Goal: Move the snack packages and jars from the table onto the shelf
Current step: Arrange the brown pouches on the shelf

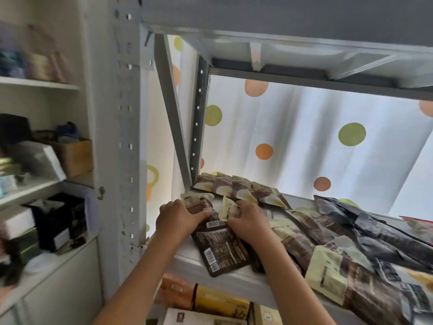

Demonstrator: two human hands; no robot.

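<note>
Several flat brown-and-cream snack packages [236, 187] lie spread over the grey metal shelf [187, 266]. One dark brown package [219, 247] lies back side up near the shelf's front edge, its barcode showing. My left hand [179, 220] grips the upper left end of that package, fingers curled over it. My right hand [249, 222] holds a cream-coloured package [228, 208] just to its right. Further right, more packages [332, 270] overlap, with a black crumpled bag [375, 228] behind them. No jars are in view.
A grey perforated upright [126, 137] stands at the left, with a diagonal brace [173, 113] behind. The upper shelf board [304, 38] hangs close overhead. A dotted curtain [304, 137] is behind. Boxes [220, 301] fill the level below. A white cabinet [46, 184] with clutter is at the left.
</note>
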